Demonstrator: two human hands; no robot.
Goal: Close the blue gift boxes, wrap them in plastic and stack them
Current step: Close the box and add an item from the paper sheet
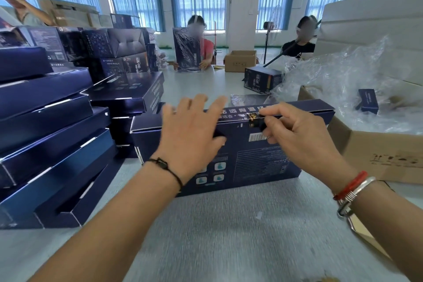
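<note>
At the centre of the frame a blue gift box (231, 144) stands on edge on the grey table (229, 224); the left hand (190, 135) lies flat on it with fingers spread, while the right hand (297, 130) pinches its top flap. Stacked blue boxes (52, 139) crowd the left edge, and a cardboard carton (377, 151) spilling clear plastic wrap (343, 80) sits right. Farther back, seated workers face the windows.

Over at the tabletop's (217, 236) right edge a brown cardboard carton (377, 151) sits, a smaller open carton (240, 61) stands near the far edge, two seated people (201, 46) face this way beyond it, blue curtains (199, 4) cover the windows, and a fan (271, 24) stands beside the white pillar (242, 7).
</note>
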